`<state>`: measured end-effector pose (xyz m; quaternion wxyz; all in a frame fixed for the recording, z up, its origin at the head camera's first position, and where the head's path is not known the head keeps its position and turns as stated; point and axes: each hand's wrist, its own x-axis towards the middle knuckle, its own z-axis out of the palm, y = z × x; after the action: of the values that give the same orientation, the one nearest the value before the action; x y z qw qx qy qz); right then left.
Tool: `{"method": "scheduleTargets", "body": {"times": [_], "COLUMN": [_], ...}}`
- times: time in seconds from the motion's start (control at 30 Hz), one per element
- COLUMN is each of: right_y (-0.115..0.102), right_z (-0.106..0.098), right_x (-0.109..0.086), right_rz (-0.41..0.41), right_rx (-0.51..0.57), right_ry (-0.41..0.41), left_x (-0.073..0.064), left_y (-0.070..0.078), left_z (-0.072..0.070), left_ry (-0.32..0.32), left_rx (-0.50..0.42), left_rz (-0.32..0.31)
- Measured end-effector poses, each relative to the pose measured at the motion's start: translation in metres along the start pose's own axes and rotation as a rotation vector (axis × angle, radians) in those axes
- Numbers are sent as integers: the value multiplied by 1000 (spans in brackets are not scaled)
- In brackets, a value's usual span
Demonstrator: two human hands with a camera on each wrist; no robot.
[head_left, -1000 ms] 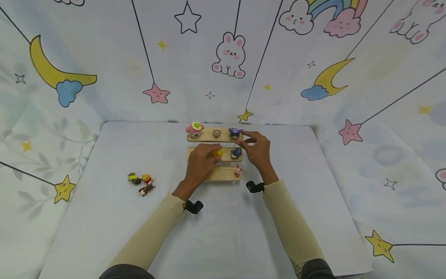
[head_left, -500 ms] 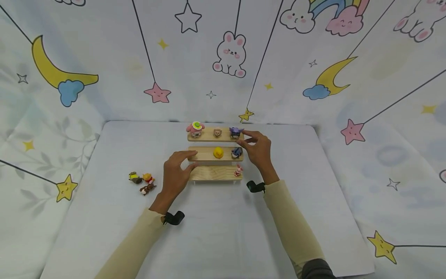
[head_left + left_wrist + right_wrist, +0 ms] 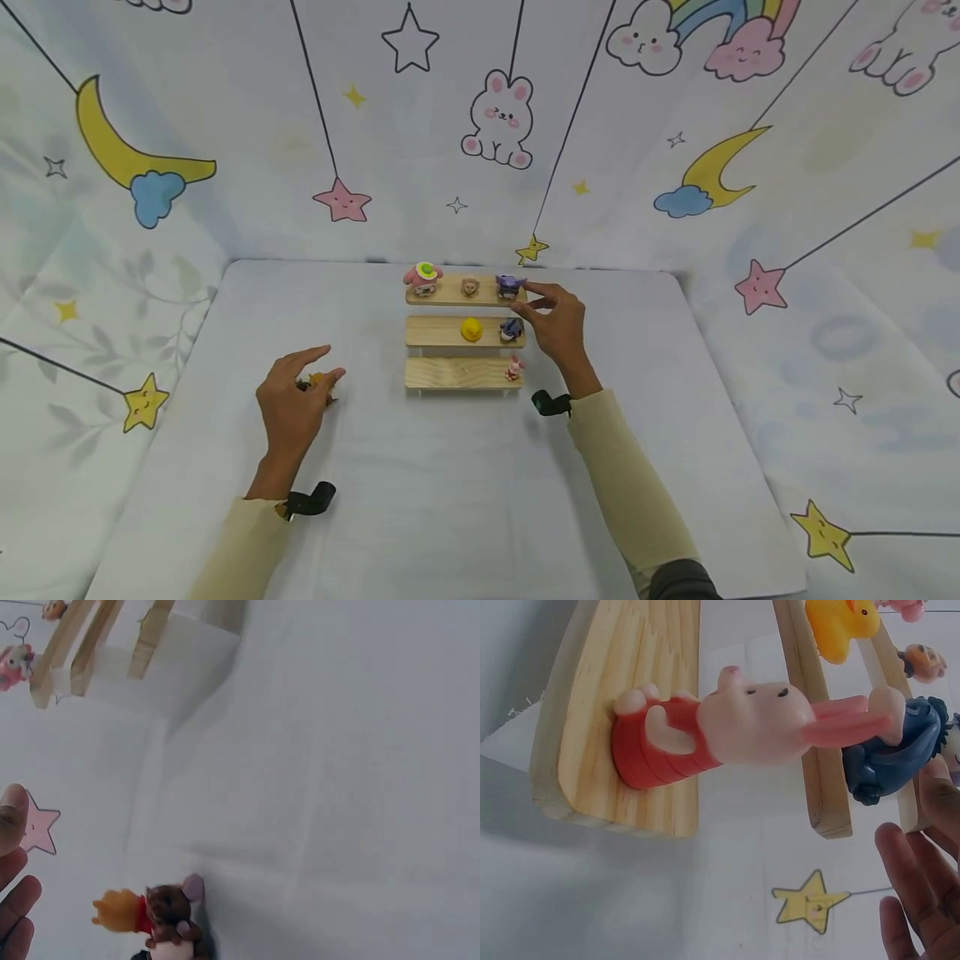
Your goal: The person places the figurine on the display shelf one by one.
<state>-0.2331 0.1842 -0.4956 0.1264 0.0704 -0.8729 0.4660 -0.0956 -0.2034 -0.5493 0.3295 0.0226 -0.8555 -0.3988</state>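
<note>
My left hand [image 3: 292, 408] hovers over the small figurines at the left of the table, thumb and forefinger apart. In the left wrist view, an orange-yellow bear figurine [image 3: 118, 910] in red and a brown big-eared figurine [image 3: 171, 906] sit clear of its fingers; the green-and-yellow figurine is hidden. With thumb and forefinger, my right hand [image 3: 557, 323] holds the right end of the three-step wooden display shelf [image 3: 450, 373], beside a purple figurine [image 3: 508, 287]. On the middle step are a yellow duck [image 3: 471, 329] and a blue donkey figurine [image 3: 892, 757]. A pink figurine [image 3: 757, 724] in red stands on the lowest step's right end.
The top step also bears a pink figurine [image 3: 425, 279] with a green-and-yellow top at its left end and a small brown-faced figurine [image 3: 470, 287] mid-step. A white cloth [image 3: 465, 483] covers the table. A printed backdrop [image 3: 420, 125] rises behind it.
My left hand has let go of the yellow duck on the middle step and moved left and nearer, to the loose figurines. My right hand has stayed at the shelf's right end.
</note>
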Motion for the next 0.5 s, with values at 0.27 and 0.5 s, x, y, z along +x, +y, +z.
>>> {"method": "scheduleTargets", "body": {"times": [0.27, 0.5], "right_y": [1, 0], "right_z": [1, 1], "right_x": [0, 0], "right_rz": [13, 7], "right_rx": [-10, -6], "right_ry": [1, 2], "left_x": [-18, -26], "left_y": [-27, -39], "left_z": [-13, -10], "left_ry": [-30, -71], "left_rx": [103, 194], "left_rz": [-65, -66]}}
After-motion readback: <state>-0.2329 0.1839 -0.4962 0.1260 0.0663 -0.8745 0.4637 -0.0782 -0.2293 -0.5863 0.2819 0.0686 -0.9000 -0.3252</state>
